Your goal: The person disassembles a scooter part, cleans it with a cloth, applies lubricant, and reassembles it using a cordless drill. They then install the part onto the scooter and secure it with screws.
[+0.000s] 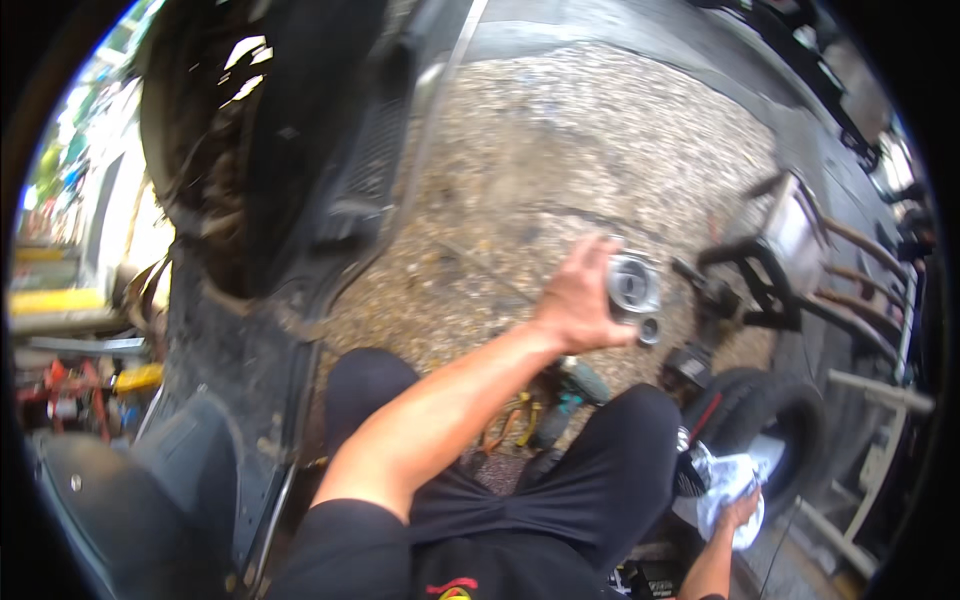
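My left hand reaches out over the ground in front of my knees, fingers wrapped round a silver-grey metal engine part. A large round bore faces up on this part, and a smaller round opening sits at its near end. Low on the right, beside my right knee, my right hand grips a crumpled white sheet; whether it is cloth or thin plastic I cannot tell. A dark ribbed piece lies against the sheet's left side.
A dark scooter body fills the left. Between my legs lie a teal-and-black power tool and orange-handled tools. Black tyres and a metal-framed object stand on the right. The ground is pebbled concrete.
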